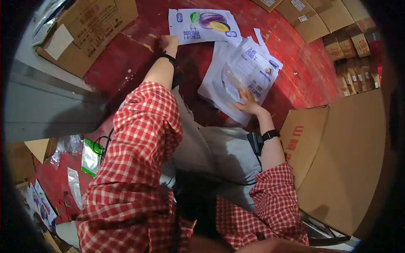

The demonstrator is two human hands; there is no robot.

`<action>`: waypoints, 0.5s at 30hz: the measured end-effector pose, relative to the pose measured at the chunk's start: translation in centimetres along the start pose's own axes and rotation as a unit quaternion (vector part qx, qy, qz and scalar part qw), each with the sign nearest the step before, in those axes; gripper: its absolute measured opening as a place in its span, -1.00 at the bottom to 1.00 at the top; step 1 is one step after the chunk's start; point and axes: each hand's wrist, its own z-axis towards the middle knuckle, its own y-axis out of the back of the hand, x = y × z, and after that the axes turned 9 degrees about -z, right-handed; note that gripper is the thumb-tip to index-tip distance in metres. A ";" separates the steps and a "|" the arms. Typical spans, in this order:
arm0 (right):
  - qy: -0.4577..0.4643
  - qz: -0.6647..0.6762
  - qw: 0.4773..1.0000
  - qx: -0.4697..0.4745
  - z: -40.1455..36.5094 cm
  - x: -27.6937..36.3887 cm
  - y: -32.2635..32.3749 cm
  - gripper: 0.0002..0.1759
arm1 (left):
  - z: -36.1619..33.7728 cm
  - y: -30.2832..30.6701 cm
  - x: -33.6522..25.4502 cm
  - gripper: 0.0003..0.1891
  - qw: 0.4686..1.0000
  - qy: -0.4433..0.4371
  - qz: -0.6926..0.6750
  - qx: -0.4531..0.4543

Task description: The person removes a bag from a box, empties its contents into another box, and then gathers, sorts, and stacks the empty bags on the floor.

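A white dried-plum bag printed with purple plums lies flat on the red floor. My left hand is right at its lower left corner, its fingers dark and mostly hidden. Below and to the right is a loose, overlapping stack of similar white bags, the top one marked "PLUMS". My right hand rests on the stack's lower edge with fingers spread. Both wrists wear black straps.
Cardboard boxes stand at upper left and close by my right arm. Smaller cartons line the far right. A grey metal panel is on the left. Clear plastic, a green-edged packet and more plum bags lie lower left.
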 end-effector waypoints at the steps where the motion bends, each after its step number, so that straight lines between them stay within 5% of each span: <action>1: 0.003 0.001 1.000 0.000 0.1 0.0 -0.1 -0.06 | -0.6 0.4 -0.7 -0.51 0.991 -0.040 0.115 -0.048; 4: 0.002 -0.011 1.000 -0.021 0.6 0.1 -0.3 -0.05 | -2.0 1.2 0.0 -0.35 0.902 -0.315 0.285 0.074; 8: -0.004 -0.023 1.000 -0.019 0.5 0.3 0.1 -0.03 | -1.8 -0.1 0.1 -0.27 0.811 -0.449 0.368 0.071; 11: 0.009 -0.037 0.998 -0.042 1.2 -0.6 -0.6 -0.02 | -0.9 -1.1 -0.6 -0.24 0.838 -0.347 0.378 0.186; 15: 0.008 -0.030 0.998 -0.046 0.7 -0.5 -0.5 -0.02 | 0.0 -1.6 -0.7 -0.49 0.809 -0.422 0.382 0.149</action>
